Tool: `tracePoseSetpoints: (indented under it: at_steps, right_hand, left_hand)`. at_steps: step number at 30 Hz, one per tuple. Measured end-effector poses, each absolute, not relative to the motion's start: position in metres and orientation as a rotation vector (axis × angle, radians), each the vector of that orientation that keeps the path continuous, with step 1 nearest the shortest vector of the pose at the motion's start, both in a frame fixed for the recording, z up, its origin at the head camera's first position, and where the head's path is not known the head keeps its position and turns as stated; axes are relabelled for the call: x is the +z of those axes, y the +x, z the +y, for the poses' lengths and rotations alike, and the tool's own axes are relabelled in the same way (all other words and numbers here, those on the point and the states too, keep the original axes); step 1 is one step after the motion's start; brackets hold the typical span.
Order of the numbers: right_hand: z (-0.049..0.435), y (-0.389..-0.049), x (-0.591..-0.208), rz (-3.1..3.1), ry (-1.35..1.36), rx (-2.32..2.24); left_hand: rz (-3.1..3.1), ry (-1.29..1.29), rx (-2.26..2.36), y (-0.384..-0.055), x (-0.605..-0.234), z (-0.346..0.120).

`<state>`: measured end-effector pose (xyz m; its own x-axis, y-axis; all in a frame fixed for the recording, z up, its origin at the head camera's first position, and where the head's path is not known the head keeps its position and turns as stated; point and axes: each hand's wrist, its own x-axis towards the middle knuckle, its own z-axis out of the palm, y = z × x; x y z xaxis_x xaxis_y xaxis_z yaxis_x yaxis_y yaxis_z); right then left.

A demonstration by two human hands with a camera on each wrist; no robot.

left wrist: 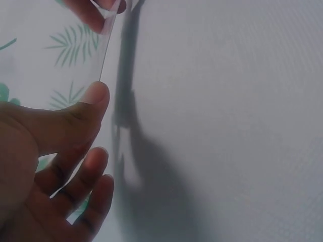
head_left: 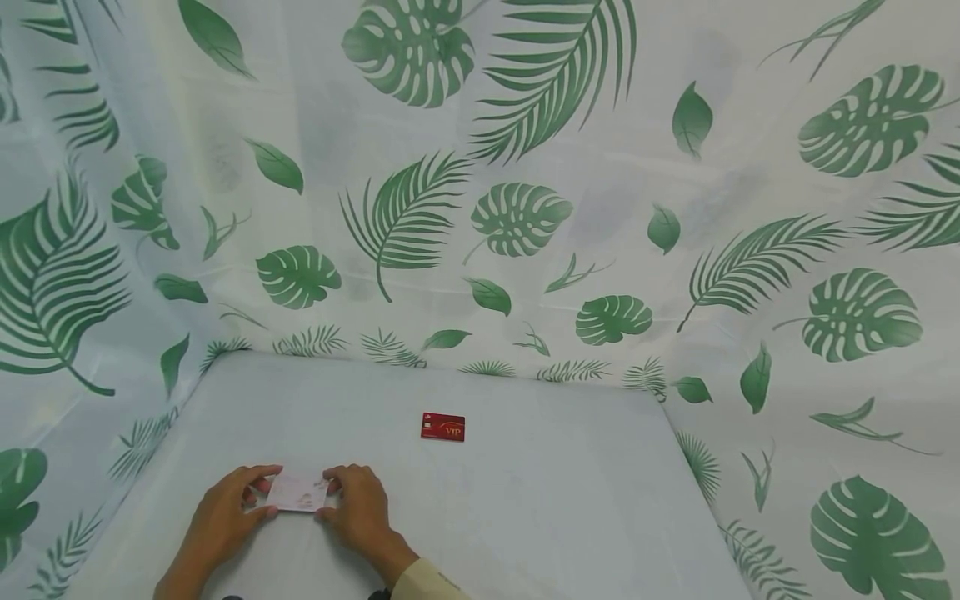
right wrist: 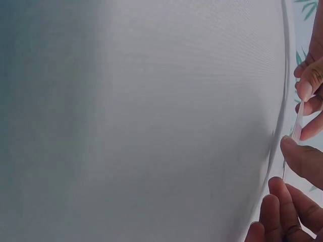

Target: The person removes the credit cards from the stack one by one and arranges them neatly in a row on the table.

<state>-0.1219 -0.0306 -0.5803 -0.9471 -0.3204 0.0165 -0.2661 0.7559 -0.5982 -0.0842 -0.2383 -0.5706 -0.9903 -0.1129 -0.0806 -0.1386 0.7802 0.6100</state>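
toward the left of the white table [head_left: 540, 500], a pale pinkish card [head_left: 300, 489] spans the gap between the left hand [head_left: 225, 512] and the right hand [head_left: 362, 510], its long axis running from one to the other. each hand pinches its own end of it — thumbs at the near corners, fingers at the far ones. the left wrist view shows it nearly edge-on, seemingly held up off the surface. a red card [head_left: 442, 427] marked vip lies flat beyond and to the right, long axis also side to side — touched by neither hand, and a shorter reach, i judge, for the right.
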Motion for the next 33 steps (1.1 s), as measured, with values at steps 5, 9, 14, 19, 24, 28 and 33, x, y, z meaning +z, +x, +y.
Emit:
tracePoseSetpoints:
  at_steps: [5, 9, 14, 19, 24, 28, 33]
  right_hand:
    - [-0.036, -0.123, -0.58, 2.868, -0.482, -0.948]
    - [-0.04, -0.125, -0.581, 2.897, -0.514, -0.931]
    - [-0.045, -0.126, -0.582, 2.919, -0.521, -0.895]
    - [-0.049, -0.125, -0.581, 2.935, -0.507, -0.857]
    - [-0.05, -0.124, -0.579, 2.945, -0.501, -0.841]
    - [-0.051, -0.124, -0.579, 2.957, -0.496, -0.835]
    - [-0.052, -0.124, -0.582, 2.96, -0.484, -0.831]
  left_hand:
    - [2.937, -0.227, 1.014, -0.085, -0.576, -0.243]
    - [2.934, -0.267, 1.025, -0.086, -0.58, -0.246]
    - [2.924, -0.307, 1.03, -0.087, -0.583, -0.25]
    - [2.944, -0.309, 1.027, -0.086, -0.586, -0.251]
    - [2.947, -0.303, 1.039, -0.086, -0.589, -0.252]
    - [2.943, -0.301, 1.06, -0.087, -0.591, -0.254]
    - [2.939, -0.293, 1.066, -0.088, -0.592, -0.254]
